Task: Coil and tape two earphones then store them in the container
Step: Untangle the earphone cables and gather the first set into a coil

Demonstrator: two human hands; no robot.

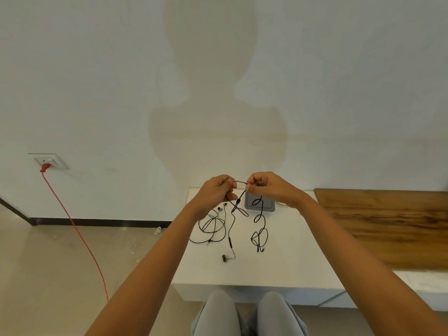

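Note:
Both hands are raised above the white table (286, 251), close together. My left hand (217, 190) and my right hand (265, 186) each pinch the plug end of a black earphone (260, 229), whose cable hangs in loose loops down to the table, one earbud lying near the front. A second black earphone (209, 226) lies loosely looped on the table at the left, under my left wrist. A grey container (269, 206) sits at the back of the table, partly hidden behind my right hand and the hanging cable. No tape is visible.
A wooden board (388, 221) covers the table's right part. A red cable (80, 236) runs from a wall socket (49, 161) down across the floor at the left. My knees (244, 314) are under the table's front edge.

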